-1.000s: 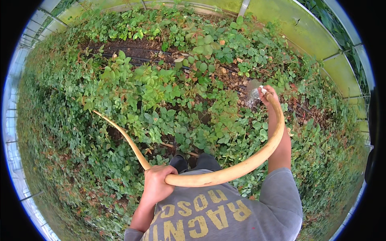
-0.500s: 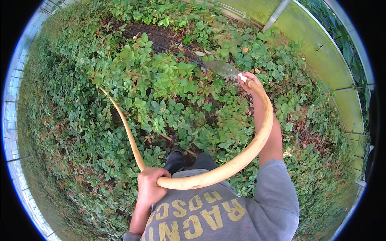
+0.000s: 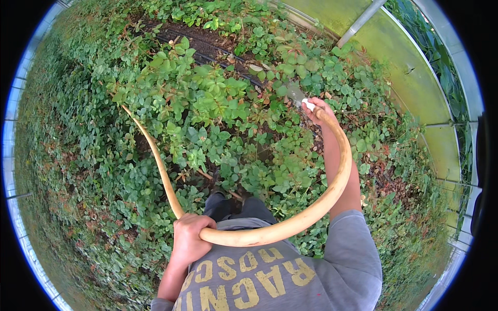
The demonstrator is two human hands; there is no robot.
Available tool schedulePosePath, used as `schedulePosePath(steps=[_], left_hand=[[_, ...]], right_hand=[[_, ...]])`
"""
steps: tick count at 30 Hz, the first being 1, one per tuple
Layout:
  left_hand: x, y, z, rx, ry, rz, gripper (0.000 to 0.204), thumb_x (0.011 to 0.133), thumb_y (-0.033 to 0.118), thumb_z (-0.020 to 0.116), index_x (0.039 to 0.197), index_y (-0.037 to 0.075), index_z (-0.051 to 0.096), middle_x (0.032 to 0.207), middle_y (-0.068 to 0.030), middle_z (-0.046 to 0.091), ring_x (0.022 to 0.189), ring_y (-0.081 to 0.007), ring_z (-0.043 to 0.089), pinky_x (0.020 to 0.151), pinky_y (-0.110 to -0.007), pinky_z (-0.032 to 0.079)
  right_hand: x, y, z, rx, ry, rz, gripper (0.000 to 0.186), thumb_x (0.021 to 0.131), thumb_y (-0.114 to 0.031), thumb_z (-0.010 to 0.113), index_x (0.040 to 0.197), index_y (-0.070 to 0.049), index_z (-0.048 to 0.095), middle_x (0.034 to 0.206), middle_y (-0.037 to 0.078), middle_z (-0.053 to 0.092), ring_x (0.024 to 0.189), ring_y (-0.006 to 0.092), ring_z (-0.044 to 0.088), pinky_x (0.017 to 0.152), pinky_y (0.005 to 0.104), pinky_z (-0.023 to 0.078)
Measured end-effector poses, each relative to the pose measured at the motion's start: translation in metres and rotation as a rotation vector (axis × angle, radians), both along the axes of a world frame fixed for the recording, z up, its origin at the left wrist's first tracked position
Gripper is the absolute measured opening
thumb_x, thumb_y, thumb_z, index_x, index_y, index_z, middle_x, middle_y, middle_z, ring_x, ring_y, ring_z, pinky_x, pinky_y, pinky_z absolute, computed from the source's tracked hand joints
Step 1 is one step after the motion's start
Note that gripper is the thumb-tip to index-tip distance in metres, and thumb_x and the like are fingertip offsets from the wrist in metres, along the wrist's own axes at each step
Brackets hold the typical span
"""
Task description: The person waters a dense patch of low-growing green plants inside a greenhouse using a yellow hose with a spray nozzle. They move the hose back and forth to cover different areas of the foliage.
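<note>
Head view, hose: the pale yellow hose (image 3: pixel 275 236) bows in a wide loop across the front of the grey T-shirt (image 3: pixel 290 277), between the two hands; beyond the left hand it runs out over the planting bed and disappears among rose-like bushes (image 3: pixel 218 98) on the bed's left side.
Left hand: the left hand (image 3: pixel 191 238) sits low at the waist, its fingers wrapped round the hose with no gap seen; this grip probably takes the weight and lifts the slack clear of the leaves.
Right hand: the right hand (image 3: pixel 326 108) reaches forward, fingers closed about the hose end and white nozzle (image 3: pixel 308 104); the hold looks meant for aiming, though the exact finger placing is partly hidden.
Water: a blurred spray (image 3: pixel 296 93) leaves the nozzle towards the bed's far side, short of the black drip lines (image 3: pixel 207 56).
Arms: the left elbow seems bent close to the body; the right forearm (image 3: pixel 353 186) stretches outwards beside the loop, likely leaving the hose room to curve without kinking.
Far edge: a green panel wall (image 3: pixel 410 67) borders the bed.
</note>
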State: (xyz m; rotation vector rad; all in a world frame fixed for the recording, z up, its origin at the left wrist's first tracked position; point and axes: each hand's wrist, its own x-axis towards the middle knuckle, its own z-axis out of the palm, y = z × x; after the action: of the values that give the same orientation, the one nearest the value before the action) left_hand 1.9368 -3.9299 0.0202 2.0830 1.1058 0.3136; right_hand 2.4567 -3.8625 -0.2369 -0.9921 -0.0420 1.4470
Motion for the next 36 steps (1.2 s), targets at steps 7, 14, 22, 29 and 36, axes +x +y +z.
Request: schedulePosePath(steps=[7, 14, 22, 29, 36], left_hand=[[0.0, -0.001, -0.002, -0.036, -0.012, 0.069, 0.015, 0.055, -0.001, 0.071, 0.066, 0.005, 0.064, 0.061, -0.0082, 0.063, 0.06, -0.0279, 0.062, 0.06, -0.036, 0.046], [0.006, -0.004, -0.01, -0.06, -0.036, 0.01, 0.015, 0.054, -0.004, 0.067, 0.064, 0.006, 0.061, 0.061, -0.0068, 0.062, 0.061, -0.0286, 0.061, 0.061, -0.038, 0.046], [-0.004, -0.013, -0.006, -0.032, -0.021, 0.063, 0.015, 0.054, -0.002, 0.069, 0.063, 0.006, 0.061, 0.062, -0.0057, 0.064, 0.061, -0.0266, 0.062, 0.062, -0.036, 0.046], [0.007, -0.019, -0.009, -0.041, 0.0, 0.097, 0.015, 0.055, -0.003, 0.068, 0.065, 0.005, 0.063, 0.063, -0.007, 0.064, 0.062, -0.0278, 0.062, 0.062, -0.037, 0.046], [0.033, -0.021, -0.014, -0.057, 0.024, -0.087, 0.015, 0.055, -0.003, 0.066, 0.066, 0.006, 0.062, 0.063, -0.007, 0.063, 0.062, -0.0285, 0.061, 0.062, -0.037, 0.045]], right_hand=[[0.017, -0.003, -0.011, -0.289, 0.028, 0.179, 0.019, 0.086, -0.013, 0.059, 0.094, 0.003, 0.053, 0.087, 0.016, 0.064, 0.072, 0.0197, 0.067, 0.051, 0.0234, 0.056], [0.038, -0.05, 0.012, -0.262, -0.286, 0.116, 0.015, 0.085, -0.011, 0.06, 0.089, 0.003, 0.054, 0.083, 0.013, 0.063, 0.074, 0.022, 0.068, 0.053, 0.0243, 0.059], [-0.013, 0.068, 0.015, -0.198, -0.109, 0.409, 0.02, 0.088, -0.02, 0.057, 0.095, -0.001, 0.056, 0.08, 0.008, 0.068, 0.053, 0.0114, 0.059, 0.04, 0.0211, 0.045], [0.012, -0.009, 0.006, -0.326, -0.149, 0.168, 0.022, 0.086, -0.011, 0.06, 0.099, 0.005, 0.052, 0.088, 0.017, 0.065, 0.069, 0.021, 0.066, 0.053, 0.0245, 0.058], [0.067, -0.165, -0.011, -0.487, -0.313, -0.211, 0.022, 0.084, -0.012, 0.062, 0.098, 0.003, 0.055, 0.088, 0.015, 0.066, 0.073, 0.0215, 0.068, 0.052, 0.0232, 0.057]])
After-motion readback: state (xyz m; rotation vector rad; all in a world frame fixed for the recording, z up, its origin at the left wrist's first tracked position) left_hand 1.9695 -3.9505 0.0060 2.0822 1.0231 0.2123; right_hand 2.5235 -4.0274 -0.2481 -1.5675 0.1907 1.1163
